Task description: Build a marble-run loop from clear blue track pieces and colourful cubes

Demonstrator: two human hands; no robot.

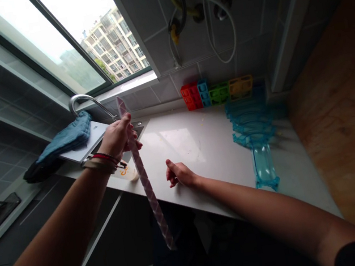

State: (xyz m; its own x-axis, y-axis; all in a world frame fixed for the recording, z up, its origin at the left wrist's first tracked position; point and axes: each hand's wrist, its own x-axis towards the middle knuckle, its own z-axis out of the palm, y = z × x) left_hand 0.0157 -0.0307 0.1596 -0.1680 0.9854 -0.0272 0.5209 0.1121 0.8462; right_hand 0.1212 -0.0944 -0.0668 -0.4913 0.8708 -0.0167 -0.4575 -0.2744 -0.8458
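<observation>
My left hand is closed around the upper part of a long, straight snake puzzle, pink with a pattern of triangles. It is tilted, its top near the faucet and its lower end past the counter's front edge. My right hand is at the counter near the front edge, fingers curled in and thumb on top. Nothing shows in it, and it is apart from the puzzle. Behind my left hand, partly hidden, is a pale cup with orange markings.
Red, blue, green and orange plastic pieces line the wall. Translucent blue plastic parts lie at the right. Left are a faucet, a white laptop and a blue cloth. A wooden board borders the counter.
</observation>
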